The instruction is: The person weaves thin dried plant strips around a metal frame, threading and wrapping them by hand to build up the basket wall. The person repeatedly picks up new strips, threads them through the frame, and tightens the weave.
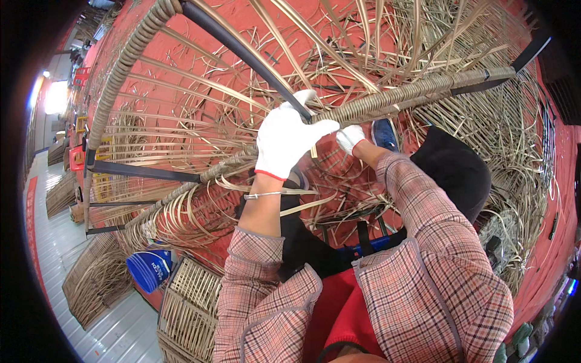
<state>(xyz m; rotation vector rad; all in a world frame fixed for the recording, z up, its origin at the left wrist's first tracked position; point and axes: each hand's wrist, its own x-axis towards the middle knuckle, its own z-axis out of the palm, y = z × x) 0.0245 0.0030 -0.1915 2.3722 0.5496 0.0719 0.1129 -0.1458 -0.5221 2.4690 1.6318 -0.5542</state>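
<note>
A black metal furniture frame (242, 51), partly wrapped in tan rattan strips, fills the view. My left hand (287, 138), in a white glove, grips the frame where the black bar meets a rattan-wrapped bar (417, 89). A thin bracelet sits on that wrist. My right hand (350, 137), also in a white glove, is just below the wrapped bar, closed on what looks like a rattan strip; the strip itself is hard to make out. Both sleeves are pink plaid.
Loose rattan strips (502, 139) lie in heaps on the red floor (563, 199). A blue cup-like container (149, 268) and woven panels (190, 305) stand at lower left. Another wrapped bar (175, 199) runs below my left arm.
</note>
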